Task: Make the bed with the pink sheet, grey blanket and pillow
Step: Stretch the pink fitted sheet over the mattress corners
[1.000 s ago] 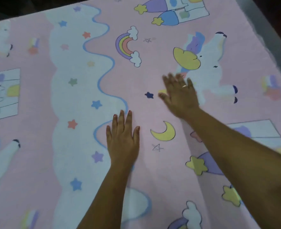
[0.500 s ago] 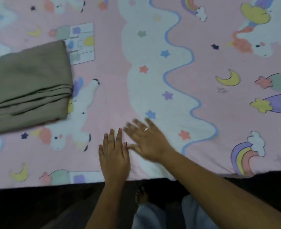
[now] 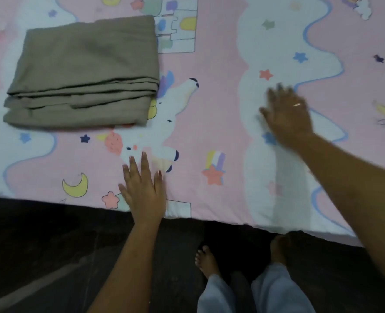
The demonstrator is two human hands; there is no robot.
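As we pressed the pink sheet (image 3: 212,105), left hand (image 3: 144,190): flat, released, near edge.
Right hand (image 3: 286,116): spread, released.
Grey blanket (image 3: 85,71): folded, far left.

A home bedroom: bed under a cartoon-print pink sheet (image 3: 218,105), dark floor (image 3: 40,245).

Folded grey blanket (image 3: 83,73) blocking the bed's far left, open pink sheet (image 3: 214,105) between both hands
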